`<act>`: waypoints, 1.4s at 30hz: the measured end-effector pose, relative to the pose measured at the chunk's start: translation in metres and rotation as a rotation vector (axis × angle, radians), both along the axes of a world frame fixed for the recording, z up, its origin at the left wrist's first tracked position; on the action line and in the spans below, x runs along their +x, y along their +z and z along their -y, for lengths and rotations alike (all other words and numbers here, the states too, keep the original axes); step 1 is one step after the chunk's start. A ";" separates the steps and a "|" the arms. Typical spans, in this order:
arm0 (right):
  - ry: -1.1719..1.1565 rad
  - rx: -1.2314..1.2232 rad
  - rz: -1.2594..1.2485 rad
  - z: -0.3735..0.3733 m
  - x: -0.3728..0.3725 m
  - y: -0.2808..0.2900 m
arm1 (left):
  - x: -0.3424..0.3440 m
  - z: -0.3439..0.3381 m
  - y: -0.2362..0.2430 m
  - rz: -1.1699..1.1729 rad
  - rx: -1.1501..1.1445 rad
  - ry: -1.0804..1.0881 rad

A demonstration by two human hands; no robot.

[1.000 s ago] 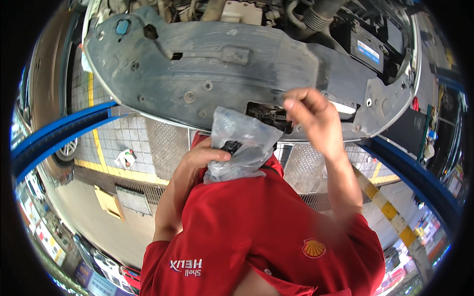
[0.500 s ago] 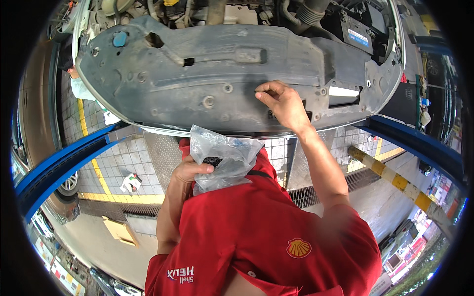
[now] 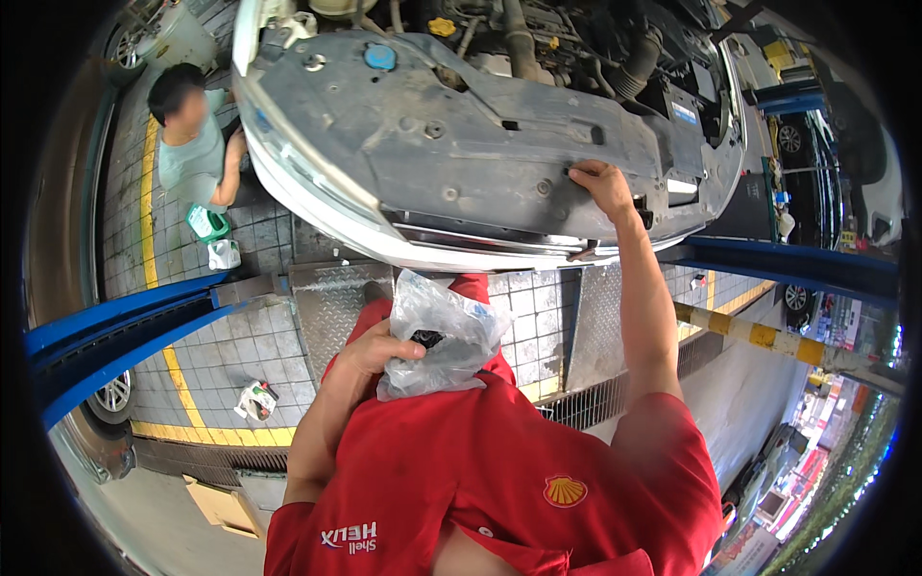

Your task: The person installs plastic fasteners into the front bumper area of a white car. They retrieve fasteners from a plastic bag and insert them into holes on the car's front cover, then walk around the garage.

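Gripped by the left hand [image 3: 376, 348] was a plastic bag [image 3: 459, 331], thin, crumpled and translucent, through which a clump of small black pieces [image 3: 426, 338] could be seen. The bag was held at its left side, its bulk spread to the right of that hand, and the black pieces lay just beside the thumb's tip.

The right hand [image 3: 607, 189] was extended well beyond the left, its thumb and forefinger brought close together; whether anything was pinched between them could not be told. Its fingertips were set at the surface of a broad dark grey panel [image 3: 471, 134], dusty, scuffed and dotted with round recesses, which was spread mostly to the left of that hand. Farther out, beyond and left of the right hand, a blue cap [image 3: 380, 57] was seen near the panel's far edge.
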State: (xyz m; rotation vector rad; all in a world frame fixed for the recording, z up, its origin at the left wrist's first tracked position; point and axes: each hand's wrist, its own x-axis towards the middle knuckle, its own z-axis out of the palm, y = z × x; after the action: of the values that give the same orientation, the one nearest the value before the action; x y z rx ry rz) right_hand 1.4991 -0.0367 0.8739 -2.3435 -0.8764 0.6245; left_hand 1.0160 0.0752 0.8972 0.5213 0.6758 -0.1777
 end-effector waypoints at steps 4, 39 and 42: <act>-0.011 -0.022 -0.028 -0.004 0.008 -0.003 | -0.025 -0.015 0.017 0.023 -0.034 -0.028; 0.539 0.193 -0.454 -0.128 -0.254 0.168 | -0.032 -0.128 0.041 0.027 0.085 0.115; 0.796 0.287 -0.129 -0.156 -0.280 0.177 | -0.025 -0.136 0.039 0.021 0.124 0.106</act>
State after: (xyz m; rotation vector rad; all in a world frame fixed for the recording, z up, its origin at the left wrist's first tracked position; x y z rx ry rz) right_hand 1.2186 0.1190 1.0506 -1.6287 -1.7185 0.8686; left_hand 0.9911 0.2110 0.9359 0.6036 0.6946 -0.0308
